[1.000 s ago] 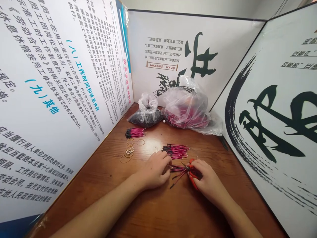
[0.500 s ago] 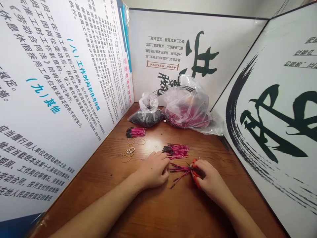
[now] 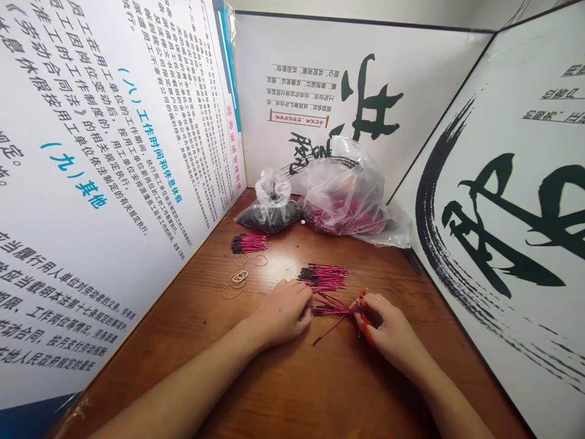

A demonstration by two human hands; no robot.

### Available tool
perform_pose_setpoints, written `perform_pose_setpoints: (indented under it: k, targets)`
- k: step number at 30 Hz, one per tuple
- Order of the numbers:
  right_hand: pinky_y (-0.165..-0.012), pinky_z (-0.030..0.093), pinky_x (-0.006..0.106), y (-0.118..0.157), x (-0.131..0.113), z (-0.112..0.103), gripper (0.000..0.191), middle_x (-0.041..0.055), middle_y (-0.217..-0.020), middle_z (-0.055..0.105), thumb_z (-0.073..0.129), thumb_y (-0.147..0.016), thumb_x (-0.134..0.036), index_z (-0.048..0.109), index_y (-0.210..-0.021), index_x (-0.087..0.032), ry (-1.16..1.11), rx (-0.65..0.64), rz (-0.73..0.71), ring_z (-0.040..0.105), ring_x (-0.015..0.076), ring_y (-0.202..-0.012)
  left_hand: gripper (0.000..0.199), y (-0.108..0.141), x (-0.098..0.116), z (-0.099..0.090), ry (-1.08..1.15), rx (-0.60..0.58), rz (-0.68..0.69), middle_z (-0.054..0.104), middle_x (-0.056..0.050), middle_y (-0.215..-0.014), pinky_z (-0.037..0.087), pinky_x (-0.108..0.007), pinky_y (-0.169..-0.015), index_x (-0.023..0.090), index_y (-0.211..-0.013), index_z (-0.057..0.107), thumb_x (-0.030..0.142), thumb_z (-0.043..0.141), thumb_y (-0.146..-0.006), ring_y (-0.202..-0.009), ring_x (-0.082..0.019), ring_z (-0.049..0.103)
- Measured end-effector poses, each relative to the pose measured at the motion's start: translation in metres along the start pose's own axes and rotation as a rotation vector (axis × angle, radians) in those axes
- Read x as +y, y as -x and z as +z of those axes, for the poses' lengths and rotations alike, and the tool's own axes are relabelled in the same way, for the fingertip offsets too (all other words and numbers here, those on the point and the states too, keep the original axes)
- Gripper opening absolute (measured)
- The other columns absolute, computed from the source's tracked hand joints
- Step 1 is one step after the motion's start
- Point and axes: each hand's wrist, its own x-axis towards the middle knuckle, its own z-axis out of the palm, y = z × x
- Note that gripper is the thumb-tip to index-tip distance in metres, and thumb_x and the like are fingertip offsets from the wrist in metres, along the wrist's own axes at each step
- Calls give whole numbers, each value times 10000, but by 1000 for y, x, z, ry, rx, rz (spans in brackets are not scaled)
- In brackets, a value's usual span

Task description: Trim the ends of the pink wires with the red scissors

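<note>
Clock directions are read from the fanned wires, with twelve toward the far panel.

Fanned wires (image 3: 333, 309), magenta with black ends: laid on the desk (image 3: 283, 396) between the two hands, black ends spread toward nine, one wire splayed toward eight. Their gathered ends are met at three by a red-handled tool (image 3: 365, 323); whether they are gripped by it cannot be told.

Right hand (image 3: 386, 323): at three, fingers closed around the red handles.

Left hand (image 3: 286, 311): at nine, rested on the desk just beside the black ends, fingers curled under; whether anything is held in them cannot be told.

Wire pile (image 3: 323, 277), same colours: at twelve, near the fan.

Rubber bands (image 3: 240, 278), tan and white: between nine and ten, partly overlapped.

Small wire bundle (image 3: 249, 244): at ten, beyond the bands.

Clear bag with dark contents (image 3: 269, 216): at eleven.

Larger clear bag with magenta contents (image 3: 345, 207): at twelve, set before the far panel (image 3: 301, 42).

Printed side panels: at ten (image 3: 82, 110) and two (image 3: 493, 244).
</note>
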Motion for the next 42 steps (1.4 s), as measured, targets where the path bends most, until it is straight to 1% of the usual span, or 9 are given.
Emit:
perform_pose_setpoints:
  k: [5,9,12,18,23,29,33,38,42]
  targets:
    - [-710,542,308,1,0,-4,220,11,-902,651,594,-953,-375,630,-948,-158,-120,-4,72,628,125,-777,38,1,1,-1,6,-7,5,635,-44,-906,415,-338,-804,193,-846,541,165,517,-834,-881,-211,547]
    - [-718,545,311,2,1,-5,213,10,-900,652,599,-950,-372,633,-945,-161,-155,-7,97,630,127,-785,59,1,1,-1,45,-5,23,640,-39,-952,414,-334,-816,198,-899,562,209,504,-895,-912,-207,554]
    - [-739,543,322,1,2,-4,207,13,-911,652,611,-941,-368,635,-941,-163,-157,-1,96,629,132,-805,79,0,1,2,62,-7,32,646,-36,-932,410,-328,-810,200,-872,558,209,490,-912,-905,-205,555]
    - [-774,534,342,0,1,-5,201,18,-935,652,622,-932,-364,640,-938,-165,-141,46,90,625,140,-834,54,-1,0,6,87,23,22,634,-43,-844,392,-332,-771,191,-795,520,153,504,-828,-833,-208,538]
    - [-785,531,350,1,-1,-6,211,20,-941,652,610,-939,-373,638,-944,-165,-163,113,96,627,149,-857,66,-2,-1,2,158,62,-5,603,-11,-772,376,-281,-682,192,-780,486,133,515,-772,-734,-163,510]
    - [-736,543,327,6,-9,6,260,20,-934,657,576,-960,-412,641,-1008,-164,-268,113,74,632,134,-800,88,-2,0,1,226,98,28,555,17,-714,350,-247,-629,195,-759,469,124,521,-757,-681,-132,478]
    - [-717,535,315,7,-16,12,269,7,-875,645,577,-957,-427,645,-972,-168,-304,112,68,619,124,-762,91,-1,0,2,240,103,59,561,16,-721,357,-247,-646,194,-758,480,116,527,-756,-687,-133,478]
    - [-661,531,285,7,-19,8,284,-2,-845,644,587,-950,-441,640,-946,-161,-322,139,119,609,107,-701,73,-2,2,1,165,109,83,617,-3,-790,377,-268,-685,193,-789,503,123,522,-785,-743,-153,514]
    - [-616,518,265,8,-17,3,299,-17,-803,631,594,-944,-448,629,-915,-153,-318,238,197,595,99,-654,58,-2,2,-1,28,107,50,645,-26,-841,397,-297,-727,191,-814,523,134,511,-812,-788,-178,539]
